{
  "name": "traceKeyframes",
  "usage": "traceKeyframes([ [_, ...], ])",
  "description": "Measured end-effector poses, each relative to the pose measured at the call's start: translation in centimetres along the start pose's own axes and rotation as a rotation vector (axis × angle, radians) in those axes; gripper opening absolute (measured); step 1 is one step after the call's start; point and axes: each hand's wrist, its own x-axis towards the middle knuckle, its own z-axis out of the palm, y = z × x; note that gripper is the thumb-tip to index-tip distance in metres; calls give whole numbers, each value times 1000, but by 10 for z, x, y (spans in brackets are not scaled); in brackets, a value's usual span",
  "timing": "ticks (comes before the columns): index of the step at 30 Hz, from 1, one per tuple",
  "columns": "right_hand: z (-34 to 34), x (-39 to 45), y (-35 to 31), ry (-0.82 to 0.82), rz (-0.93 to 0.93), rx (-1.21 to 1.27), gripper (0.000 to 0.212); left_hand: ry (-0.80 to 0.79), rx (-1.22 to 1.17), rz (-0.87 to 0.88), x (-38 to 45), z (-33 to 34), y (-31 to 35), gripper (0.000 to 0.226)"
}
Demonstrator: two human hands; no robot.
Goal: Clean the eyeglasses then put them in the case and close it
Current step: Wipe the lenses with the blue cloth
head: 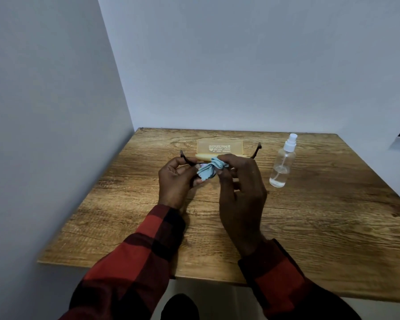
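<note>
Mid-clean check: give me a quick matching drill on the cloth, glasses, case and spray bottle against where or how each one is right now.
Things:
1. blue cloth
2. eyeglasses
3. case
4. spray bottle

States:
A. standing upright on the table, right of both hands
B. lying open behind the hands
C. bunched in the right hand, pressed to a lens
D. held in the left hand, temples unfolded and pointing away

Pairs: 1-C, 2-D, 3-B, 4-A
</note>
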Motion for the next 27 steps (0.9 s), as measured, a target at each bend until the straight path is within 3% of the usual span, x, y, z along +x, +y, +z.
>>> traceKeyframes([
  [5, -17, 11, 25, 148, 456, -19, 13, 57, -42, 22, 6, -2, -4, 14],
  [8, -22, 21, 38, 186, 614, -52, 12, 58, -69, 25, 7, -3, -6, 14],
  [12, -17, 25, 47, 161, 623, -102, 7, 52, -59, 38, 6, -4, -7, 13],
  [27, -12, 25, 58, 118, 576, -10, 19, 3, -20, 25, 1, -5, -6, 14],
])
